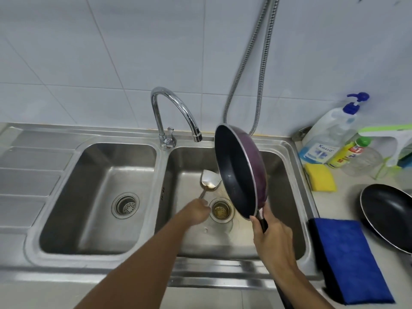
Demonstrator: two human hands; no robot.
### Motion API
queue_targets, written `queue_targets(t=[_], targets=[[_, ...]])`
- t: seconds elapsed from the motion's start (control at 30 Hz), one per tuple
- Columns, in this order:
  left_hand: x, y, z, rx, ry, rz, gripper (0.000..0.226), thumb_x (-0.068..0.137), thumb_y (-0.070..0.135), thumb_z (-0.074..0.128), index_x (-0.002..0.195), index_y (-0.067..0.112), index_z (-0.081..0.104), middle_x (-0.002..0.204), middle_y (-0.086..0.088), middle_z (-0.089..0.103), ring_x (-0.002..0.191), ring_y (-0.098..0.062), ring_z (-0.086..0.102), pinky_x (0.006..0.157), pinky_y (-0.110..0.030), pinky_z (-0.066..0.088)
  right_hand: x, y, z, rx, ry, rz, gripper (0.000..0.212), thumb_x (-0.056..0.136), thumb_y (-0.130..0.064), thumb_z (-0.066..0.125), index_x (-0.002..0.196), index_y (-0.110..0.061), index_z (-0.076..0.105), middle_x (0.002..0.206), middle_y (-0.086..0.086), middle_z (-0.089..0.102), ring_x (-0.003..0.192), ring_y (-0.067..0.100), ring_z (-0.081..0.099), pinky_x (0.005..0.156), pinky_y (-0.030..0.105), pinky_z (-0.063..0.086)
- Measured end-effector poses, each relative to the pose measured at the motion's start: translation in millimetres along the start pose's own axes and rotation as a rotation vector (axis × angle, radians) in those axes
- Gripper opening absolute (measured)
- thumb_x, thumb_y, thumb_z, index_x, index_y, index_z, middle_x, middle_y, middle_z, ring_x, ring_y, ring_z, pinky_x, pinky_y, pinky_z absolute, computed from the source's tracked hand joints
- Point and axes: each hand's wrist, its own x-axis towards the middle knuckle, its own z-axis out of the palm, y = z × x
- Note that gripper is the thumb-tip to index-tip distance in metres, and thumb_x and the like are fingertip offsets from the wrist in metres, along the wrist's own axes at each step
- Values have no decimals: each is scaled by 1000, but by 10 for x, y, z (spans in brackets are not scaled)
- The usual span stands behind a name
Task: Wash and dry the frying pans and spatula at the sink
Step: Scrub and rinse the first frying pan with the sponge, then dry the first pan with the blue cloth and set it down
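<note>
- Over the right basin of the double sink – both hands at work, each with one item.
- Right hand: fingers wrapped round the black handle of the purple frying pan. The pan is held up on edge, clear of the basin floor, its dark inside facing left and its rim reaching up and away toward the wall.
- Left hand: closed on the near end of the spatula handle, just left of the drain strainer. The fingers themselves are hidden behind the back of the hand.
- Key relation – the spatula's long axis runs away from the person, its blade at the far end, low in the basin. The blade lies just beside the pan's inner face; whether they touch I cannot tell.
- Tap: the spout ends above the right basin, left of the pan's top rim. No stream visible.
- Judgement: the left hand is nearer the tap lever, so the water would fall to it.
- Second frying pan sits on the counter at far right, well apart from both hands.
- Blue cloth lies beside it, near the right hand; yellow sponge lies beyond it, by the soap bottle.
</note>
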Motion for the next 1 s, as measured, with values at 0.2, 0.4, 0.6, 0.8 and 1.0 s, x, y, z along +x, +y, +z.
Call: queue_targets(t=[0.2,0.4,0.6,0.8,1.0], targets=[[-305,219,403,68,-40,17,36,103,26,45,129,9,64,134,-9,63,122,-27,59,94,-29,46,-171,144,18,38,38,39,57,98,-31,64,152,-23,47,72,-5,69,66,12,64,66,28,56],[-503,338,707,-436,-315,-207,94,85,89,24,127,14,62,125,-7,63,115,-27,59,104,-41,46,-176,29,-170,585,-69,292,25,101,-33,63,86,-13,65,60,16,66,39,25,56,41,36,50],[-603,558,712,-866,-380,66,62,99,61,48,130,11,67,80,2,67,76,-15,56,96,-30,41,-219,-36,-315,870,-245,390,47,104,-43,53,91,1,64,55,20,59,37,25,48,39,27,41],[-712,786,793,-955,-177,1,46,95,21,40,123,-4,65,106,-19,72,96,-31,61,81,-37,47,-135,436,-375,317,24,24,60,97,-58,56,63,-8,62,48,5,55,46,20,56,48,34,46],[-722,847,787,-1030,-187,-122,32,89,21,35,97,-1,57,70,-14,54,50,-23,47,40,-25,43,17,1614,-740,-221,213,151,42,92,-46,59,123,-18,63,119,12,66,110,29,53,94,45,44]])
